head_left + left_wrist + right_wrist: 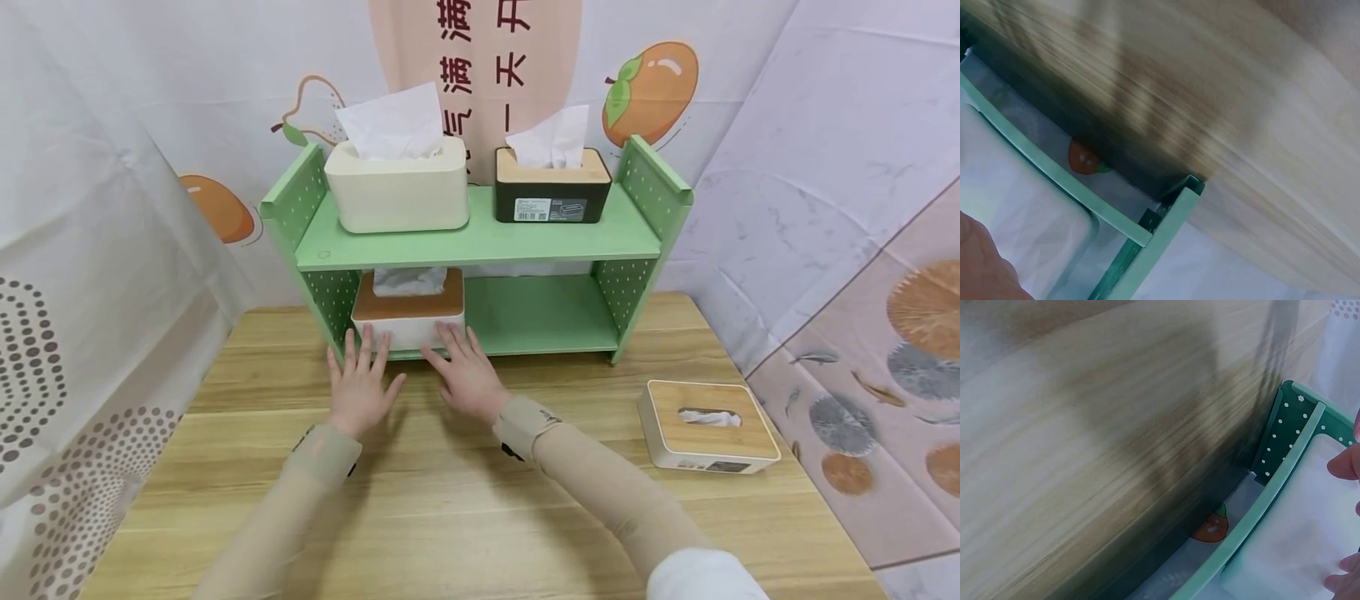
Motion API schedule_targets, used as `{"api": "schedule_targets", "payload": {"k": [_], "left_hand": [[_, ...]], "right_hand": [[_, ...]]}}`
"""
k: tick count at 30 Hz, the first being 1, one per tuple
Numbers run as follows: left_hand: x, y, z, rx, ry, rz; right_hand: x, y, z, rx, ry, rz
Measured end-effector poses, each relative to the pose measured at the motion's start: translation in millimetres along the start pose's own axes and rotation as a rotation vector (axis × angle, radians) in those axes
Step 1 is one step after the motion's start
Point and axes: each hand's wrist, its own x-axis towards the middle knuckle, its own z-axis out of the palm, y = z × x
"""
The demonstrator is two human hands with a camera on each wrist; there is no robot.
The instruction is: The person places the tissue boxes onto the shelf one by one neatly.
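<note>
a green shelf (pixel 540 315) with 2 levels is stood at the far side of a wooden table (pixel 450 517). on its lower level, at the left end, a white tissue box (pixel 412 335) with a brown lid (pixel 408 307) is seated, close to the shelf's left side panel (pixel 332 304). a tissue is shown above the lid, just under the shelf's upper level.

in front of the shelf's lower left part, 2 hands are held up to this box. the fingers of the left hand (pixel 358 392) are straight and spread apart, with the tips set at the left part of the box's front. the right hand (pixel 471 379) is laid against the right part of the same front, its fingers extended and slightly spread. nothing is gripped by either hand; whether every fingertip is touching the box cannot be told.

on the shelf's upper level, a cream tissue box (pixel 401 196) is placed toward the left and a smaller black tissue box (pixel 553 187) toward the right, each with a tissue pulled up. to the right of the shelf and nearer the table's front, a wood-topped tissue box (pixel 708 433) is set, its tissue sunk in the slot.
</note>
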Motion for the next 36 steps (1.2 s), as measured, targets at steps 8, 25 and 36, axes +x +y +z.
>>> {"api": "schedule_targets", "payload": {"k": [8,25,36], "left_hand": [[8.5,-1.2,-2.2,0.007,-0.022,-0.01],[16.5,2.0,-5.1,-0.012,-0.066,-0.034],[-2.7,29.7,-4.9,-0.097,-0.039,0.027]], "right_hand": [[8.1,1,-5,0.005,-0.054,0.018],[13.8,12,-4,0.031,-0.103,0.049],[-7.6,23,-13,0.172,0.064,0.064]]}}
